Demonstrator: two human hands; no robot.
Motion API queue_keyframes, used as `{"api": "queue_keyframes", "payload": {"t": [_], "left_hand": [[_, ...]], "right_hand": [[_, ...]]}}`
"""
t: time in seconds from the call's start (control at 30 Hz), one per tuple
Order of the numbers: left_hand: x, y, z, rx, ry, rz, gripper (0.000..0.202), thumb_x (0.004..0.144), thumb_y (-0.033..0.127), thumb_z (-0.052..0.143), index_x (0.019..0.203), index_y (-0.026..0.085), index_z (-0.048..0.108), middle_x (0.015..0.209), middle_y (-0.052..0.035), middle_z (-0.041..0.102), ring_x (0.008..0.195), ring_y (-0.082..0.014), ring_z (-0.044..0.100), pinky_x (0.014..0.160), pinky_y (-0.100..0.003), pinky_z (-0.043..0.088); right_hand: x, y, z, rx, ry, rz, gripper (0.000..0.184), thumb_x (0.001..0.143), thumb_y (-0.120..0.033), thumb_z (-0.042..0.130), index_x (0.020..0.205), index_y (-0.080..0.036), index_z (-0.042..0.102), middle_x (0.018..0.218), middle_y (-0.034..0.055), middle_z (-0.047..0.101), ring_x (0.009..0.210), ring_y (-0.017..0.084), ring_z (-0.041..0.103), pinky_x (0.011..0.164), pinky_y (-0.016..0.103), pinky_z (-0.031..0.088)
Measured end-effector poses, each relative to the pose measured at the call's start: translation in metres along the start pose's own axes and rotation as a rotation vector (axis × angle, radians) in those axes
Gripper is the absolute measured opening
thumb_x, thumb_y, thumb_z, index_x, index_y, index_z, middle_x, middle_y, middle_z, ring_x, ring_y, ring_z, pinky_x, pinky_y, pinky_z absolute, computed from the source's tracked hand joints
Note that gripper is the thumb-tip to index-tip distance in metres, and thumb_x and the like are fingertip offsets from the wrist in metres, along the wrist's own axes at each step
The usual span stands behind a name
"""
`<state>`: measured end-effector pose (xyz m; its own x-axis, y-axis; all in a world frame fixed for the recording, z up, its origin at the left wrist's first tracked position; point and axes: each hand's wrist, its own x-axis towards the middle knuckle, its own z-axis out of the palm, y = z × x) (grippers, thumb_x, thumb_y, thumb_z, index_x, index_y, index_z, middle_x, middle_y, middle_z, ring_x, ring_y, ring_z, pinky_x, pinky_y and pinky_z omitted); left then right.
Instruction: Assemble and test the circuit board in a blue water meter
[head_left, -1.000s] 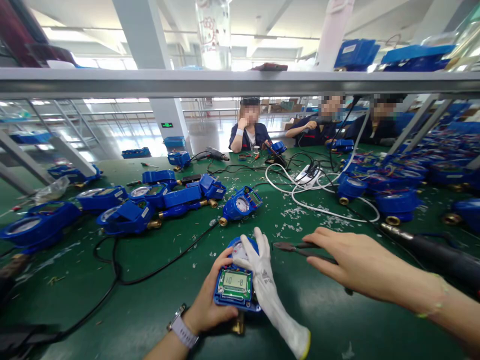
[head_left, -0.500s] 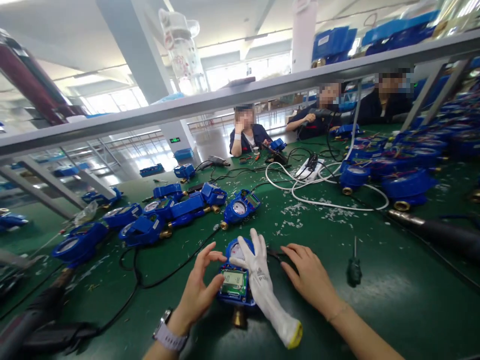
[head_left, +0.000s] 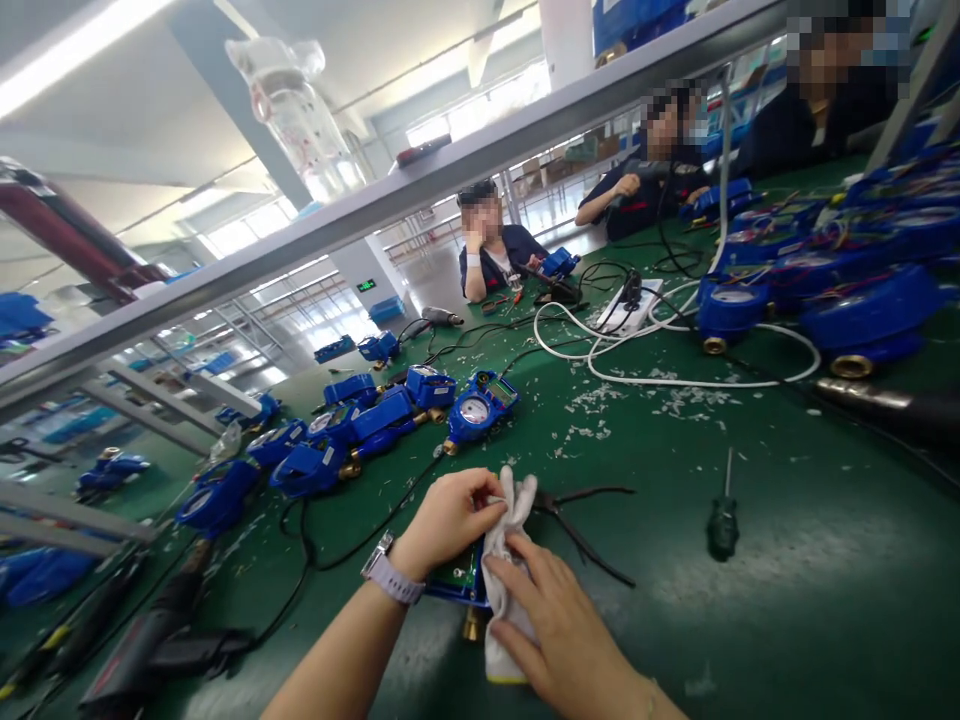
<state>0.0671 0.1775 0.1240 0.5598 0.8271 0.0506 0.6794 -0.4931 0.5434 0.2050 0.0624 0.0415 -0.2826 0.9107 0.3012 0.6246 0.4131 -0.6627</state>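
A white knit glove (head_left: 514,590) with a yellow cuff edge lies over a blue water meter (head_left: 472,600), covering much of it. My left hand (head_left: 454,520), with a watch at its wrist, pinches the glove near its finger end. My right hand (head_left: 559,610) rests on the glove's palm and cuff, fingers spread apart. Part of the meter's green circuit board and its brass fitting show below my left hand; its dial is hidden. Just right of the glove lie dark-handled pliers (head_left: 581,525), their jaws partly hidden.
A screwdriver (head_left: 724,520) lies to the right. Beyond my hands stand another water meter (head_left: 480,410) and several more at left and right. A heat gun (head_left: 157,650) is at lower left. White cable (head_left: 705,380), a power strip (head_left: 630,305) and plastic scraps spread behind. Co-workers sit across the bench.
My left hand has moved right onto the glove and pinched it. My right hand has moved left off the pliers onto the glove, which is now straighter and crumpled. The view has shifted.
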Motion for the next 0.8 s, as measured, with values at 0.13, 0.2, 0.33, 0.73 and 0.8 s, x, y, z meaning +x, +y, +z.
{"api": "queue_keyframes", "payload": {"t": [0.13,0.2,0.33,0.73,0.8], "left_hand": [[0.007,0.007,-0.004,0.042,-0.054,-0.010,0.004,0.076,0.015,0.061,0.075,0.018,0.063,0.066,0.0044,0.060,0.060,-0.0111,0.052,0.058,-0.020,0.040],[0.006,0.010,-0.009,0.046,-0.108,-0.003,0.003,0.076,0.016,0.062,0.075,0.018,0.063,0.067,0.0046,0.060,0.061,-0.0110,0.053,0.059,-0.020,0.040],[-0.004,0.014,-0.019,0.098,-0.226,0.051,0.005,0.079,0.018,0.063,0.083,0.020,0.067,0.081,0.0016,0.067,0.075,-0.0142,0.059,0.072,-0.023,0.045],[-0.031,0.015,-0.030,0.354,-0.158,0.099,0.019,0.082,0.015,0.054,0.089,0.024,0.070,0.112,-0.0049,0.062,0.106,-0.0235,0.056,0.096,-0.040,0.045],[-0.029,0.011,-0.028,0.284,-0.151,0.080,0.018,0.081,0.013,0.053,0.085,0.022,0.069,0.115,-0.0049,0.061,0.107,-0.0222,0.058,0.096,-0.037,0.047]], "right_hand": [[0.002,0.000,-0.002,-0.033,0.019,-0.011,0.061,0.081,-0.024,0.070,0.137,-0.020,0.045,0.134,0.0152,0.050,0.120,0.032,0.049,0.100,0.051,0.044],[0.006,-0.001,-0.007,-0.070,0.010,-0.011,0.058,0.081,-0.034,0.073,0.133,-0.024,0.049,0.131,0.0129,0.053,0.116,0.032,0.051,0.096,0.052,0.045],[0.018,-0.004,-0.018,-0.191,-0.051,0.006,0.057,0.073,-0.048,0.080,0.119,-0.022,0.059,0.125,0.0148,0.056,0.108,0.035,0.054,0.090,0.054,0.046],[0.029,-0.002,-0.009,-0.185,-0.054,-0.048,0.065,0.074,-0.045,0.081,0.128,-0.020,0.054,0.131,0.0158,0.052,0.108,0.033,0.056,0.088,0.050,0.049],[0.030,-0.005,-0.010,-0.213,-0.068,-0.050,0.065,0.075,-0.045,0.080,0.129,-0.020,0.053,0.130,0.0154,0.053,0.106,0.033,0.056,0.087,0.050,0.050]]}}
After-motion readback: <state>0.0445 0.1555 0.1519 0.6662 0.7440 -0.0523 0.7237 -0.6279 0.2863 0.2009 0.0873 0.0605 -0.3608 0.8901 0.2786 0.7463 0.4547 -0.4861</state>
